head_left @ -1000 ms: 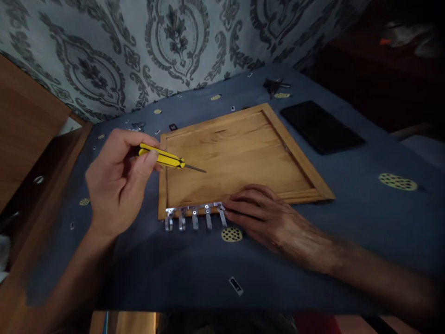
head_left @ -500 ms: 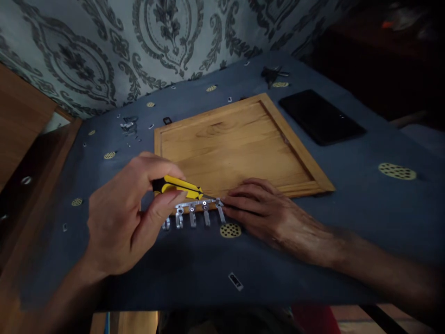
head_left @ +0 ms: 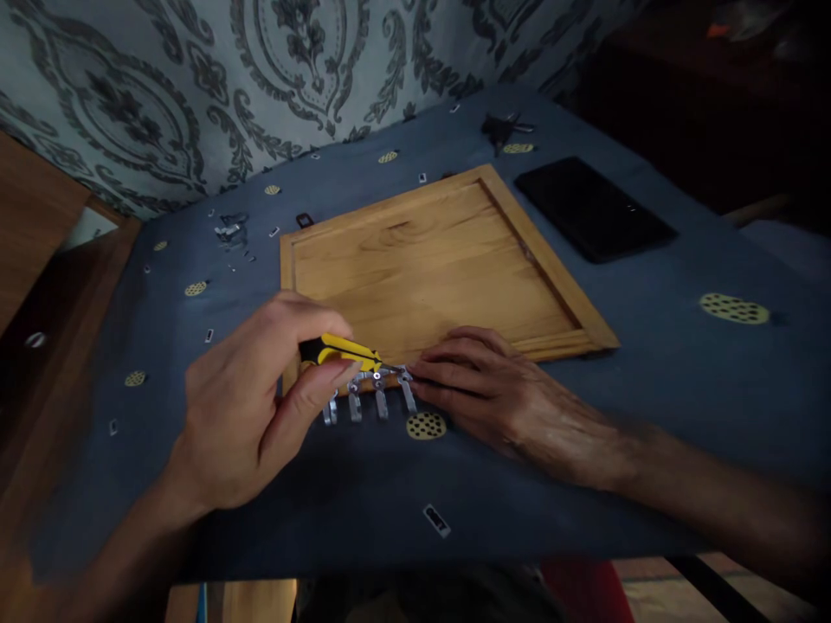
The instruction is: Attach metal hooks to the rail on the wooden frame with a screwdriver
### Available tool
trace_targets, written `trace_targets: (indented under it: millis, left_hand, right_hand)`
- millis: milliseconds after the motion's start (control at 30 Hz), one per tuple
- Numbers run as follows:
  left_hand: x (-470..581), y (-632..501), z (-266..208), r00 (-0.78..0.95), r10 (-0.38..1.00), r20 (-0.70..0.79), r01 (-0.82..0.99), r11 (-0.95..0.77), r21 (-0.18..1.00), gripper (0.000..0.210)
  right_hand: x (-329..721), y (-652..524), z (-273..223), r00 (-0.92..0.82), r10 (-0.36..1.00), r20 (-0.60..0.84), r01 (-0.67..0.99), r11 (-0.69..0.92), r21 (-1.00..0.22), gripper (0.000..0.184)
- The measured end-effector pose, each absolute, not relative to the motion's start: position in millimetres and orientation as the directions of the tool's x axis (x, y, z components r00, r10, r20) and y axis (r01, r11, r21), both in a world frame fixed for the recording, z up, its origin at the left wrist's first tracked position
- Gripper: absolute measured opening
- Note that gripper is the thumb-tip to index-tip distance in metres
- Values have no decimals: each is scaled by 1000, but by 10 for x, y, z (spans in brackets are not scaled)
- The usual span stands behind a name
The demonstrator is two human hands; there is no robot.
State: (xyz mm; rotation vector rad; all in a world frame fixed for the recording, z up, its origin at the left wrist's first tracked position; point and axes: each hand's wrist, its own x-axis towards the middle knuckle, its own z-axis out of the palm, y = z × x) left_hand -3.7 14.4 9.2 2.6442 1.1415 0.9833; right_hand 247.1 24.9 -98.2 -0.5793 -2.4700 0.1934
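Yellow and black, the screwdriver [head_left: 341, 351] lies nearly level just left of the frame's centre, its tip pointing right onto the metal hook rail [head_left: 370, 391]. The left hand [head_left: 260, 407] has its grip closed around the handle, thumb below and fingers curled over the top. The hook rail sits along the near edge of the wooden panel [head_left: 428, 268], with several silver hooks hanging toward the viewer over the blue cloth [head_left: 584, 450]. The right hand [head_left: 493, 394] lies flat, its grip open and holding nothing, fingertips touching the right end of the rail and the panel edge.

The wooden panel lies flat on the cloth-covered worktop at frame centre. A black phone [head_left: 590, 208] lies near the panel's right side, upper right of the frame. Small metal parts [head_left: 230, 232] are scattered at the upper left, near the patterned wallpaper [head_left: 260, 78]. A dark bunch of small items [head_left: 503, 130] lies beyond the panel's far corner.
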Motion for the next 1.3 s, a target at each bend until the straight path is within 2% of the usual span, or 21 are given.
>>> trace_targets:
  millis: [133, 767, 1033, 1300]
  left_hand:
    - [-29, 134, 89, 501, 698, 512, 613, -704, 359, 14]
    - [-8, 142, 185, 576, 698, 426, 611, -713, 343, 23]
    - [47, 122, 130, 537, 697, 475, 628, -707, 327, 19]
    - [68, 102, 139, 539, 696, 475, 633, -707, 317, 26]
  right_hand:
    - [2469, 251, -1006, -731, 453, 511, 369, 892, -262, 30]
    - [2487, 236, -952, -755, 471, 455, 373, 881, -292, 31]
    - [2476, 240, -931, -749, 456, 481, 364, 890, -276, 30]
    - [2479, 228, -942, -748, 461, 478, 373, 887, -272, 30]
